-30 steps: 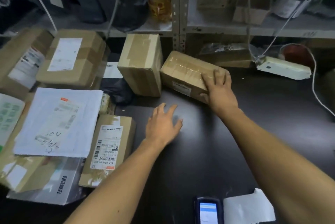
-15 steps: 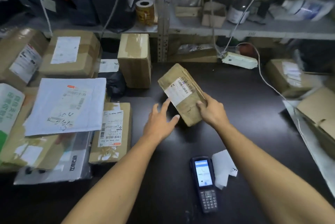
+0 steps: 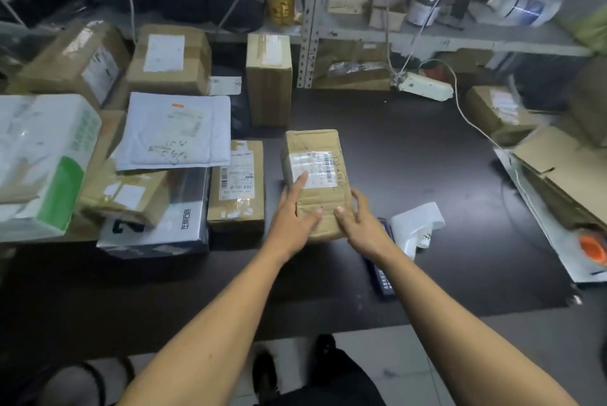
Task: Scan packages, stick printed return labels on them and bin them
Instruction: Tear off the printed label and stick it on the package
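Note:
A taped brown cardboard package (image 3: 317, 149) lies flat on the black table (image 3: 410, 156), its white barcode label facing up. My left hand (image 3: 294, 208) rests on the package's near left part with straight fingers reaching onto the label. My right hand (image 3: 358, 221) holds the near right corner, thumb on top and fingers down the side. A handheld scanner (image 3: 381, 271) lies on the table, partly hidden under my right forearm. A white paper label slip (image 3: 415, 225) lies just right of it.
Several labelled parcels and a white mailer (image 3: 174, 130) crowd the left side. An upright box (image 3: 269, 77) stands behind. Flattened cardboard (image 3: 558, 172) and an orange tape roll (image 3: 593, 246) sit at the right. A power strip (image 3: 425, 86) and cable lie at the back.
The package came from the back of the table toward me, turned label up and was laid flat. Both hands moved with it and now sit at its near end.

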